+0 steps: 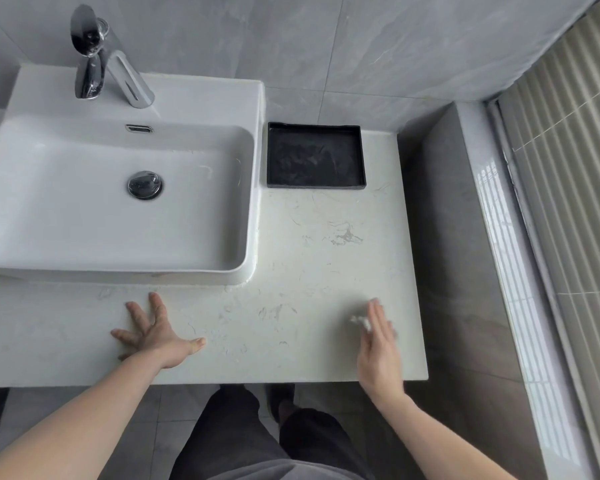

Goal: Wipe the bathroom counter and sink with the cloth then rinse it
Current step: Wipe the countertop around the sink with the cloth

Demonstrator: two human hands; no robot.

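Small white cloth [360, 321], crumpled, lying on the counter [312, 258] near its front right corner, showing only as a pale wad at the fingertips, most of it being hidden beneath the hand. Right hand [378, 348] pressing flat on the cloth, fingers extended straight and held together, blurred at the tips; no curl or pinch around the fabric showing. Left hand [153, 336] resting palm down on the counter's front strip, well apart from the cloth, fingers spread wide and straight, thumb pointing rightward, holding nothing. Both bare forearms reaching in from the lower edge of the view.

Counter being pale stone with faint grey veining, running from beneath the sink [118, 258] rightward to a grey tiled side ledge [444, 202]. Sink being a white rectangular basin sitting on the counter's left part, with a round chrome drain plug [145, 184] in its floor and an overflow slot [139, 128] in its back wall. Chrome faucet [97, 64] standing on the basin's rear deck, spout angling toward the bowl. Black rectangular tray [361, 157] sitting against the back wall, just beside the sink's right rim. Grey wall tiles [378, 46] behind; ribbed blind [568, 168] at far right.
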